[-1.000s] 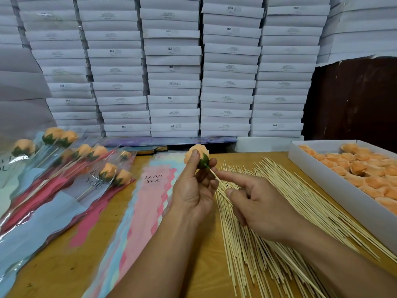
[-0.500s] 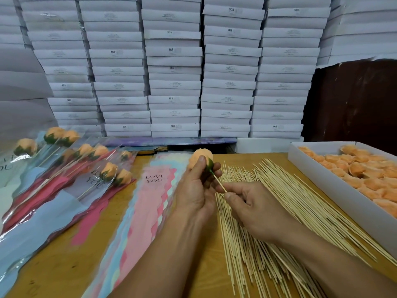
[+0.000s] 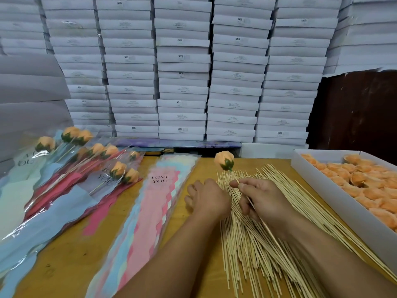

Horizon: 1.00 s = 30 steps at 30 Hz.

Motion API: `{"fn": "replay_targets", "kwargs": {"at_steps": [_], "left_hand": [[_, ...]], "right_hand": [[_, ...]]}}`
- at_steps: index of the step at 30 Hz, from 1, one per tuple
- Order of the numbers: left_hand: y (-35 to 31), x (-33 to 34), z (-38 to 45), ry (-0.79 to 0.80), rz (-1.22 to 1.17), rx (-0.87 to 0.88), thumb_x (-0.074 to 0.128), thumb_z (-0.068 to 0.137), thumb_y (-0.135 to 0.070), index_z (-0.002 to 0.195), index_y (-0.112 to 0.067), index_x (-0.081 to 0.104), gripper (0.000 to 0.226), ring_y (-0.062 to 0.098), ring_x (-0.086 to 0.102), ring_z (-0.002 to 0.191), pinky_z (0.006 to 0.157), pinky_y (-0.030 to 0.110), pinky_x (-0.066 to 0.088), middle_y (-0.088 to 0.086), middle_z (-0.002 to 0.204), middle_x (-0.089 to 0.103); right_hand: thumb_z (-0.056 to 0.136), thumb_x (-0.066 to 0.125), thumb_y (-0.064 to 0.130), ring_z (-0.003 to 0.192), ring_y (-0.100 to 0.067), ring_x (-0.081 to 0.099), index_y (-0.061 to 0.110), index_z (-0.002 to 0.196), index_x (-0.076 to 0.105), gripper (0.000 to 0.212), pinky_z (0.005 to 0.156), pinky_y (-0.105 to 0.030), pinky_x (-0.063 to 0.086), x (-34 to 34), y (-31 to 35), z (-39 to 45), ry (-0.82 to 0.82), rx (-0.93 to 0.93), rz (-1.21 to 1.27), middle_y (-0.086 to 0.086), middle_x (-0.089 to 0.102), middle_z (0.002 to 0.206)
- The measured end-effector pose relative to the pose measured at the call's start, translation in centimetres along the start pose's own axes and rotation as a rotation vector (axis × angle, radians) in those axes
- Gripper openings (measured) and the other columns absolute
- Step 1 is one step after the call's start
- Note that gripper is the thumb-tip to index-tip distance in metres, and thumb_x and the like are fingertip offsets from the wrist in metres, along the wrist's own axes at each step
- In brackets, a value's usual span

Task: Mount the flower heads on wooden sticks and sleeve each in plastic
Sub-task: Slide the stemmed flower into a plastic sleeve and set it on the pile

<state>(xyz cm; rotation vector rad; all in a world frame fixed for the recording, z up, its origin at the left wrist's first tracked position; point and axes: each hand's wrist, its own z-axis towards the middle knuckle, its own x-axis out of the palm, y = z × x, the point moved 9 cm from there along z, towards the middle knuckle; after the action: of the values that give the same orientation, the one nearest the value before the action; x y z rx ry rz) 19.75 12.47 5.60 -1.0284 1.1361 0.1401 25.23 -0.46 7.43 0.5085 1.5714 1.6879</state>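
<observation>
An orange flower head with a green base sits on the tip of a wooden stick. My right hand pinches that stick just below the flower, holding it up over the pile of loose sticks. My left hand hovers beside it to the left, fingers loosely curled, holding nothing and apart from the flower. A stack of pink and blue "LOVE YOU" plastic sleeves lies left of my hands.
Several finished sleeved flowers lie fanned at the left of the wooden table. A white box of orange flower heads stands at the right edge. Stacked white boxes form a wall behind.
My left hand let go of the flower head and dropped down to the left. The flower now stands on the stick, which my right hand alone holds and has lifted slightly.
</observation>
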Motion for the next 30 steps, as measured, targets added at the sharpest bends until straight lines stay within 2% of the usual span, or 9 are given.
{"fn": "replay_targets", "kwargs": {"at_steps": [2,6,10,13,17,19,23,27,30], "left_hand": [[0.4,0.1,0.2,0.074,0.024,-0.115,0.053,0.095,-0.037,0.144,-0.015,0.039,0.055,0.038,0.013,0.148,0.117,0.055,0.02,0.016,0.158,0.023],[0.6,-0.9,2.2,0.11,-0.039,-0.16,0.058,0.092,-0.048,0.152,-0.008,0.029,0.077,0.04,0.032,0.141,0.114,0.052,0.033,0.02,0.155,0.032],[2.0,-4.3,4.8,0.049,-0.148,-0.154,0.048,0.101,-0.024,0.134,-0.003,0.044,0.039,0.037,0.049,0.123,0.096,0.042,0.052,0.019,0.139,0.046],[4.7,-7.8,6.6,-0.099,0.16,-0.08,0.05,0.1,-0.016,0.105,-0.007,0.052,0.011,0.03,0.059,0.108,0.078,0.03,0.047,0.014,0.116,0.06],[9.3,-6.6,7.5,0.102,0.633,-0.084,0.047,0.096,-0.008,0.126,-0.006,0.05,0.03,0.039,0.039,0.134,0.114,0.051,0.033,0.019,0.137,0.049],[10.4,-6.1,7.9,0.205,0.81,-0.051,0.048,0.099,-0.013,0.132,-0.004,0.05,0.034,0.04,0.038,0.135,0.116,0.054,0.028,0.019,0.141,0.048],[10.3,-7.4,8.6,0.186,0.807,0.076,0.052,0.1,-0.037,0.108,-0.01,0.057,0.029,0.04,0.04,0.132,0.113,0.055,0.029,0.017,0.132,0.055],[9.0,-8.2,7.8,0.05,0.776,0.222,0.057,0.098,-0.039,0.075,-0.017,0.042,0.035,0.03,0.048,0.112,0.092,0.043,0.043,0.005,0.092,0.054],[8.1,-8.7,7.1,-0.031,0.786,0.261,0.059,0.098,-0.03,0.079,-0.018,0.048,0.025,0.024,0.047,0.099,0.085,0.043,0.048,0.003,0.093,0.057]], "right_hand": [[0.106,0.046,0.016,0.038,-0.008,0.044,0.019,0.111,0.069,0.024,0.039,-0.017,0.036,-0.1,-0.2,0.1,-0.005,0.004,-0.013,-0.005,0.06,0.052],[0.106,0.046,0.018,0.04,-0.007,0.045,0.021,0.112,0.068,0.024,0.04,-0.017,0.036,-0.2,-0.4,0.1,0.0,0.004,-0.037,-0.004,0.061,0.054],[0.106,0.046,0.019,0.041,-0.009,0.047,0.022,0.111,0.069,0.024,0.042,-0.018,0.038,-0.4,-0.5,0.3,0.0,0.001,-0.063,-0.003,0.061,0.054],[0.106,0.046,0.02,0.043,-0.008,0.048,0.024,0.113,0.068,0.024,0.043,-0.018,0.038,-0.4,-0.7,0.4,0.014,0.001,-0.074,-0.002,0.062,0.055],[0.107,0.045,0.021,0.043,-0.007,0.048,0.026,0.113,0.068,0.024,0.043,-0.018,0.038,-0.2,-0.8,0.5,0.027,-0.002,-0.1,-0.003,0.062,0.055],[0.107,0.045,0.02,0.043,-0.007,0.048,0.025,0.112,0.068,0.024,0.043,-0.017,0.038,-0.1,-0.8,0.5,0.027,-0.001,-0.104,-0.002,0.062,0.055],[0.107,0.045,0.018,0.042,-0.005,0.048,0.024,0.113,0.067,0.024,0.042,-0.015,0.038,-0.1,-0.8,0.4,0.029,-0.002,-0.095,-0.002,0.062,0.054],[0.107,0.045,0.019,0.042,-0.005,0.048,0.024,0.112,0.068,0.023,0.042,-0.016,0.038,0.0,-0.7,0.3,0.035,0.0,-0.104,-0.002,0.063,0.055],[0.106,0.047,0.018,0.041,-0.007,0.047,0.02,0.11,0.07,0.023,0.042,-0.016,0.038,-0.1,-0.8,0.3,0.028,0.016,-0.086,-0.003,0.063,0.055]]}}
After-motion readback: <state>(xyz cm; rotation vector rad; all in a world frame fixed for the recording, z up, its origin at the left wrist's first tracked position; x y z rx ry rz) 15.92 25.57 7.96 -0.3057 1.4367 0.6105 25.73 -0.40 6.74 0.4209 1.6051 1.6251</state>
